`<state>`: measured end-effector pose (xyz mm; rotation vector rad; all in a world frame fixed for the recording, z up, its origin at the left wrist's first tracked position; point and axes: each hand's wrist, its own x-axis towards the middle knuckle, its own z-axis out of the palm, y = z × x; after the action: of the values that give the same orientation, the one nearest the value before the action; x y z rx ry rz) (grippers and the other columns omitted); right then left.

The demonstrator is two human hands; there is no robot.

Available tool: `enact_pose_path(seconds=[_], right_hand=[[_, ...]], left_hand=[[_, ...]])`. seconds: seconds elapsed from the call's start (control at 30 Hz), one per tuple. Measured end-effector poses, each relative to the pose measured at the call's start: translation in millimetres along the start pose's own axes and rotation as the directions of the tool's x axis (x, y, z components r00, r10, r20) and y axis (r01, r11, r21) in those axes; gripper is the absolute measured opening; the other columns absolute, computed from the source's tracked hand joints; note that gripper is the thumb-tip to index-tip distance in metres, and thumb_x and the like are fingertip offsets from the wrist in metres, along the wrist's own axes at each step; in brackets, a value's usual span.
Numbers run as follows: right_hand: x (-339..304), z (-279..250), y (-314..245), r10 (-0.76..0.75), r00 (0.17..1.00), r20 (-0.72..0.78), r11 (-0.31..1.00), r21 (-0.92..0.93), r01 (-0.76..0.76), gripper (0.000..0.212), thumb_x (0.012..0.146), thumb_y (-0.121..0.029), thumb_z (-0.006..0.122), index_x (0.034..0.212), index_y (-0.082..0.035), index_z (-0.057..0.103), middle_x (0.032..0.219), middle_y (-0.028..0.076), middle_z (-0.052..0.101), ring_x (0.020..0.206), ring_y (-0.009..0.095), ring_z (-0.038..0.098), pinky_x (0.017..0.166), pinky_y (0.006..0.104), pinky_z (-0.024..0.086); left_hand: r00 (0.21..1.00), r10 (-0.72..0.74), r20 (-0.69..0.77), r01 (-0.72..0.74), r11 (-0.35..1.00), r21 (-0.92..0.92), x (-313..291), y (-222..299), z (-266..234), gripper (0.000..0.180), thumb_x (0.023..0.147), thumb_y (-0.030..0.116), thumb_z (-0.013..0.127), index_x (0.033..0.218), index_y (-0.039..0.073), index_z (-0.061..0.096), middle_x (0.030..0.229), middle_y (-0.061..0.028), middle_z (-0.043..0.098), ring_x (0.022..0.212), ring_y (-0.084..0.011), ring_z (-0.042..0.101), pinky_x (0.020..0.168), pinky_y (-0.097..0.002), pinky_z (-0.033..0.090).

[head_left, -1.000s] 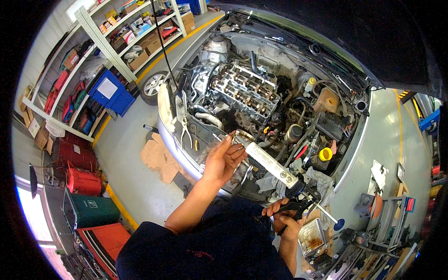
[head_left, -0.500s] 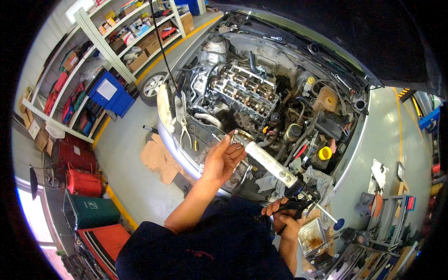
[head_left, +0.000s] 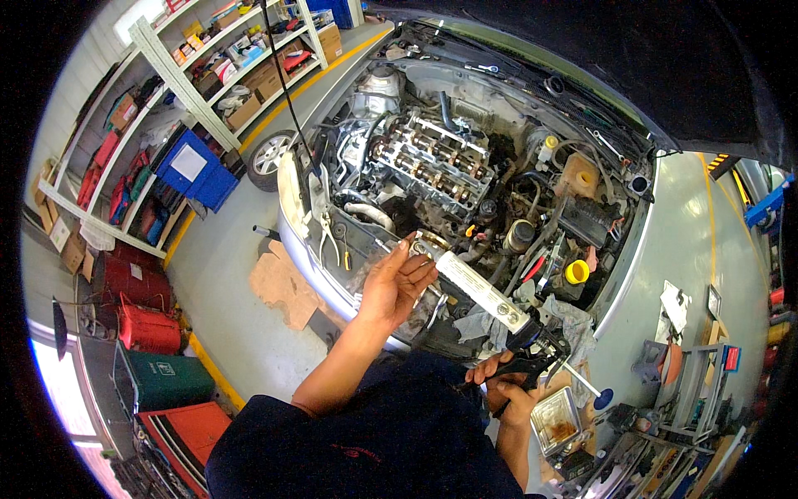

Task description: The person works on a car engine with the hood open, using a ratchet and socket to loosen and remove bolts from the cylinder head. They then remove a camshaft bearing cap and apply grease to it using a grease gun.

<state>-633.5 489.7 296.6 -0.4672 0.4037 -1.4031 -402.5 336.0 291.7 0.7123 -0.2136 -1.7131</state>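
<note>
My right hand [head_left: 507, 391] is wrapped round the black handle and trigger of a caulking gun [head_left: 540, 343]. A white sealant cartridge [head_left: 482, 291] sits in the gun, pointing up and to the left. The gun's plunger rod sticks out behind, ending in a blue disc [head_left: 604, 398]. My left hand [head_left: 397, 284] is closed in a pinch on a small curved metal part [head_left: 434, 242], just beside the cartridge's front end. The nozzle tip is too small to make out. Both hands are above the front of an open engine bay, nearer than the exposed engine top with its camshafts [head_left: 436, 158].
Pliers [head_left: 329, 239] and a yellow-handled screwdriver [head_left: 347, 259] lie on the car's front left. A yellow cup [head_left: 577, 272] and grey rags [head_left: 569, 312] are at the right. The raised hood [head_left: 706, 75] hangs overhead. A metal tray [head_left: 557, 420] stands low by my right arm.
The view has shifted very slightly. Both hands keep their grips and hold nearly the same positions.
</note>
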Motion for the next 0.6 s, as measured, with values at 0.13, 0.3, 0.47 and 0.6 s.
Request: enact_pose_path(seconds=[0.13,0.3,0.47,0.6], right_hand=[[0.5,-0.8,-1.0,-0.002,1.0,0.007,1.0,-0.012,0.002,0.04,0.086,-0.003,0.064,0.125,-0.003,0.059,0.107,0.018,0.063,0.096,0.035,0.062,0.088,0.0562,0.048],[0.2,-4.6,0.0,-0.007,1.0,0.0,1.0,-0.007,0.007,0.04,0.085,-0.003,0.064,0.124,-0.003,0.059,0.106,0.018,0.063,0.095,0.035,0.062,0.087,0.0565,0.048],[0.3,-3.0,-1.1,-0.01,1.0,-0.026,1.0,-0.006,0.01,0.04,0.084,-0.001,0.062,0.124,-0.003,0.059,0.105,0.018,0.063,0.094,0.035,0.062,0.086,0.0567,0.049],[0.3,-3.8,-1.3,-0.014,1.0,-0.024,1.0,-0.012,0.013,0.04,0.084,-0.001,0.063,0.124,-0.003,0.059,0.105,0.018,0.063,0.094,0.035,0.063,0.086,0.0568,0.049]], left_hand=[[1.0,-0.004,-0.002,0.004,1.0,-0.004,0.6,-0.2,-0.6,0.039,0.104,0.031,0.061,0.136,0.009,0.059,0.108,-0.0144,0.069,0.104,-0.0293,0.069,0.097,-0.0413,0.056],[1.0,-0.001,-0.008,0.001,1.0,-0.004,-0.2,0.4,4.0,0.038,0.104,0.031,0.061,0.135,0.008,0.06,0.109,-0.0153,0.069,0.103,-0.0296,0.069,0.097,-0.0411,0.056],[1.0,0.001,0.017,-0.001,1.0,0.006,-0.5,1.3,1.6,0.039,0.104,0.032,0.06,0.135,0.008,0.059,0.111,-0.0161,0.069,0.104,-0.03,0.069,0.097,-0.0406,0.056],[1.0,0.0,0.02,0.0,1.0,0.02,0.4,1.2,1.4,0.039,0.104,0.032,0.06,0.136,0.008,0.06,0.112,-0.016,0.069,0.105,-0.0297,0.069,0.097,-0.0405,0.056]])
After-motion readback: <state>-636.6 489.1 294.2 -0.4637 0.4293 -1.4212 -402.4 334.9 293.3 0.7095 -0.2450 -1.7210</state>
